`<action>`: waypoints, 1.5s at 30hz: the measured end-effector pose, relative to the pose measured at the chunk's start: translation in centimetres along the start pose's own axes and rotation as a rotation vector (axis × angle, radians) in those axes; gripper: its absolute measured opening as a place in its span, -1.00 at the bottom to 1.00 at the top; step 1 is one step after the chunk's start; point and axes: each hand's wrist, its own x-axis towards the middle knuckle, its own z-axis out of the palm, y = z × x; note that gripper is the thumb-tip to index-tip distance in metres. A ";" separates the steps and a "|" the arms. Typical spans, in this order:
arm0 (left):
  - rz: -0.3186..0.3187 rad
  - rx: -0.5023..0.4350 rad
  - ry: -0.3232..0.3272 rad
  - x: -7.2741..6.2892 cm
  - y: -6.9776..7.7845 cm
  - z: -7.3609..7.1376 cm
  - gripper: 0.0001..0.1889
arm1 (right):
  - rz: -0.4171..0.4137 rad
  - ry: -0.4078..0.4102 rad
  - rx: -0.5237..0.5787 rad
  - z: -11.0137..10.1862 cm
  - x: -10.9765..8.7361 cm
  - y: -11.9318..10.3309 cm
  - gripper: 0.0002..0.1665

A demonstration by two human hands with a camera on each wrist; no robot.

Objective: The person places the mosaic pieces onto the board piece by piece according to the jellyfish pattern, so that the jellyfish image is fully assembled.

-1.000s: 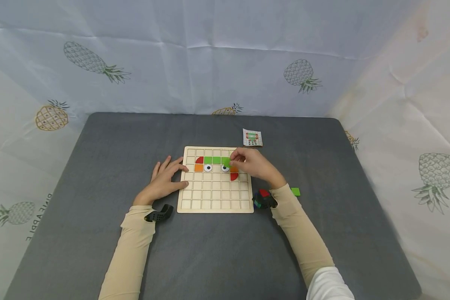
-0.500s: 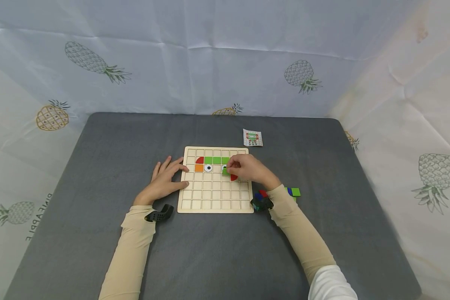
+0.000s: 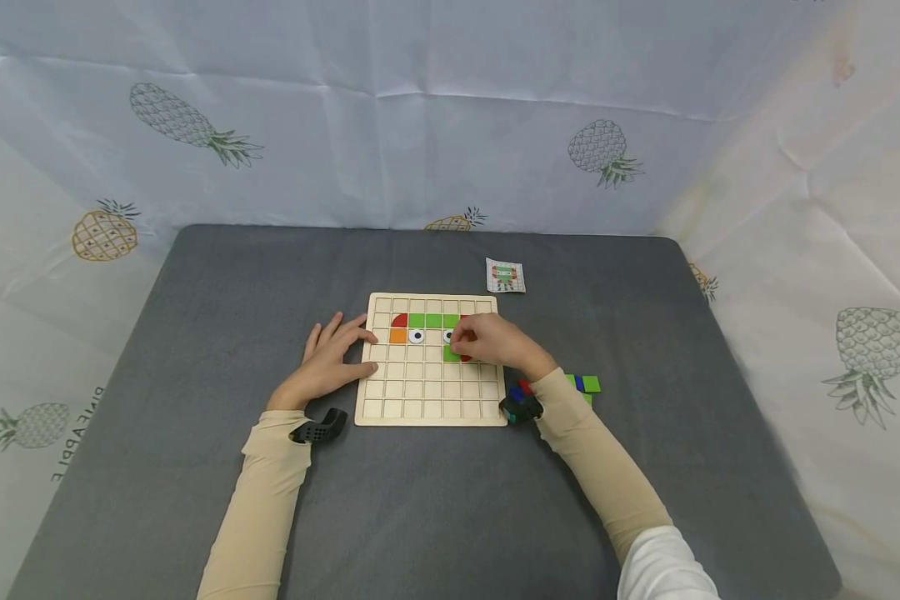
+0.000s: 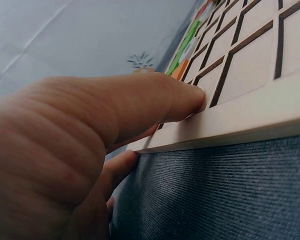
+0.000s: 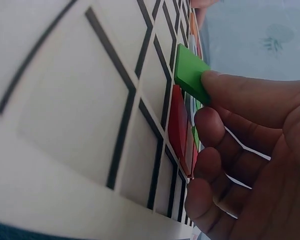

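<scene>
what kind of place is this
Perhaps a screened-off tabletop corner for puzzles: a gray table, pineapple-print cloth hung behind it, and a wooden grid board with colored tiles.

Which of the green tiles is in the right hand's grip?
The green tile directly below the right eye piece, pinched by the right hand; the other green tiles form a row above or lie beside the board.

I see one word (image 3: 78,435) on the pale cloth (image 3: 22,325) to my left. It is small and tipped over, but I think it says PINEAPPLE.
</scene>
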 end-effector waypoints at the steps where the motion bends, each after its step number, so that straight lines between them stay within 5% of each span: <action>1: 0.000 -0.002 0.000 0.0 0.0 0.0 -0.62 | 0.005 -0.001 -0.002 0.0 0.0 0.0 -0.85; 28: 0.022 -0.005 0.019 -0.2 0.2 -0.1 -0.62 | 0.039 0.026 0.028 0.0 -0.1 -0.2 -0.86; 35: 0.004 0.003 0.002 -0.1 0.1 -0.1 -0.61 | -0.007 0.073 0.126 -1.7 -1.7 -0.3 -0.87; 45: 0.009 0.006 0.019 -0.1 0.3 0.0 -0.63 | 0.002 0.149 0.111 -4.6 -5.1 0.6 -0.95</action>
